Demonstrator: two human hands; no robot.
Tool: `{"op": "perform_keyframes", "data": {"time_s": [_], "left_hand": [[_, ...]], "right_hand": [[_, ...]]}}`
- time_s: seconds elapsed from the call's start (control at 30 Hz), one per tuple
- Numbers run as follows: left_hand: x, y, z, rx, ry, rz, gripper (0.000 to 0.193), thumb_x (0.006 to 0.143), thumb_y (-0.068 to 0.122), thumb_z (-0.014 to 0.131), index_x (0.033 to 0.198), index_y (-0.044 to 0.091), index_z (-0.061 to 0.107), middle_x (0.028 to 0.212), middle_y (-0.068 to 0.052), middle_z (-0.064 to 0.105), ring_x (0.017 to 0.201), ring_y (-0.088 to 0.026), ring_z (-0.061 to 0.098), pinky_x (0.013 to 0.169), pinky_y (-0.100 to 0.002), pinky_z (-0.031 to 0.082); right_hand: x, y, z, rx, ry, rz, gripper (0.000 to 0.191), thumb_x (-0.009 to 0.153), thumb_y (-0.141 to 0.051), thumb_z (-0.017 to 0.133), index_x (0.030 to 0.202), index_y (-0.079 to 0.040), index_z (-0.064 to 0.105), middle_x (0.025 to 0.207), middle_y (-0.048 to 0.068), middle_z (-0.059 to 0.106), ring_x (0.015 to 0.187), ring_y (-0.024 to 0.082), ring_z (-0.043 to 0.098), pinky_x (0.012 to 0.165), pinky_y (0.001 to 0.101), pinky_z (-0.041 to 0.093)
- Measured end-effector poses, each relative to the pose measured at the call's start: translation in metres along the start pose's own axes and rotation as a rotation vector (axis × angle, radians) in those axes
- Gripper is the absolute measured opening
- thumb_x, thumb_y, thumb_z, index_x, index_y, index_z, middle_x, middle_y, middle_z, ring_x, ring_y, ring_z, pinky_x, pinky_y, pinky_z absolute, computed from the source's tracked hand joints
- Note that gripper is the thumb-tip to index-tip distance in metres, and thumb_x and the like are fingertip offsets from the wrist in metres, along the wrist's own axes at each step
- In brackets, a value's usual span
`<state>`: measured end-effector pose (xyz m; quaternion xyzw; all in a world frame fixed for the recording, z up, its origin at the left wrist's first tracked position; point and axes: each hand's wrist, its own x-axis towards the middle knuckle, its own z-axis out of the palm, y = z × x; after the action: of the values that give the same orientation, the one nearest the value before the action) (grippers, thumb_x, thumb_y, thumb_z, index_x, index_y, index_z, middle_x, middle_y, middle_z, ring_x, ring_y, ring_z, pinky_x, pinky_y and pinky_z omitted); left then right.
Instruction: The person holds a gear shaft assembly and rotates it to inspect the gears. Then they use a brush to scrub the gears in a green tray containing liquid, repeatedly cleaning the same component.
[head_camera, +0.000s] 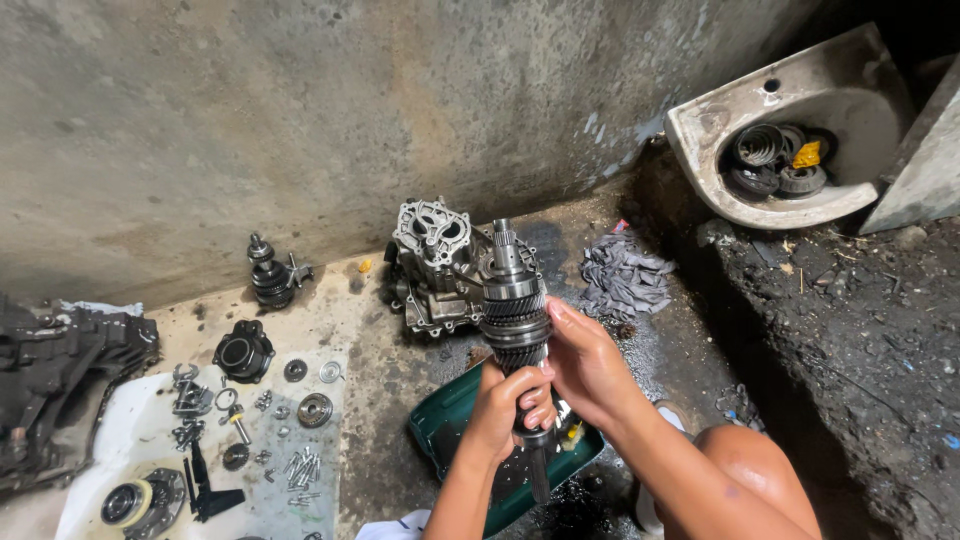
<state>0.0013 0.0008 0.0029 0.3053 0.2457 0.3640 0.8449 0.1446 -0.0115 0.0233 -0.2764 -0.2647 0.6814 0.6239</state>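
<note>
Concrete wall fills the far side of your view, stained and grey, above a grimy concrete floor where you crouch. Far right, an old white washbasin leans on the wall with dark bearing rings lying in it. At the left edge sits a black gearbox casing, and beside it a pale sheet carries bolts, washers and small round parts. Against the wall's foot stands an aluminium transmission housing, with a smaller gear cluster to its left and a heap of grey rags to its right. Near you lies a green tray with dark oil in it.

You hold the gear shaft upright above that tray, its long axis running near to far, splined tip toward the wall, bare lower end hanging over the oil. Your left hand is curled tight round the stem just under the gears. Your right hand wraps from the right side, fingers pressed against the toothed gear, slightly higher on the shaft.
</note>
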Motion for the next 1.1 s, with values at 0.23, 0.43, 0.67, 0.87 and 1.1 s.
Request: {"op": "perform_keyframes", "data": {"time_s": [0.23,0.43,0.67,0.87,1.1], "left_hand": [[-0.002,0.0,-0.002,-0.02,-0.012,-0.01,0.007,0.089,0.004,0.063,0.087,0.0,0.058,0.054,0.002,0.042,0.039,-0.01,0.042,0.044,-0.031,0.043],[-0.005,0.001,0.001,0.037,-0.031,0.037,0.009,0.087,0.002,0.065,0.086,-0.002,0.056,0.054,0.001,0.043,0.039,-0.011,0.044,0.044,-0.032,0.043],[-0.012,0.007,0.005,0.052,-0.078,0.022,0.01,0.083,0.0,0.066,0.087,-0.002,0.057,0.054,0.0,0.042,0.039,-0.011,0.044,0.042,-0.031,0.041],[-0.014,0.006,0.006,0.063,-0.107,0.013,0.01,0.083,0.001,0.067,0.086,-0.002,0.058,0.055,0.0,0.043,0.04,-0.012,0.044,0.043,-0.031,0.041],[-0.016,0.007,0.009,0.114,-0.076,0.005,0.011,0.087,0.0,0.069,0.087,-0.002,0.059,0.055,0.001,0.044,0.038,-0.01,0.043,0.042,-0.031,0.042]], "right_hand": [[-0.002,-0.001,0.005,0.079,0.149,0.044,0.04,0.098,-0.028,0.05,0.131,-0.006,0.057,0.11,0.006,0.069,0.093,0.016,0.063,0.084,0.0335,0.053],[-0.002,-0.002,-0.005,0.032,-0.044,-0.02,0.037,0.107,-0.021,0.056,0.134,0.003,0.057,0.118,0.011,0.067,0.102,0.018,0.06,0.086,0.0347,0.047],[0.003,-0.016,-0.011,-0.021,-0.211,0.082,0.057,0.091,-0.024,0.064,0.139,0.004,0.052,0.126,0.014,0.067,0.111,0.021,0.065,0.1,0.037,0.051],[0.003,-0.017,-0.019,-0.094,-0.236,0.09,0.06,0.09,-0.023,0.071,0.139,0.006,0.055,0.126,0.015,0.069,0.106,0.021,0.065,0.089,0.0375,0.051],[0.004,-0.018,-0.026,-0.169,-0.171,0.079,0.058,0.088,-0.024,0.073,0.135,0.008,0.058,0.122,0.015,0.07,0.109,0.021,0.067,0.1,0.038,0.051]]}}
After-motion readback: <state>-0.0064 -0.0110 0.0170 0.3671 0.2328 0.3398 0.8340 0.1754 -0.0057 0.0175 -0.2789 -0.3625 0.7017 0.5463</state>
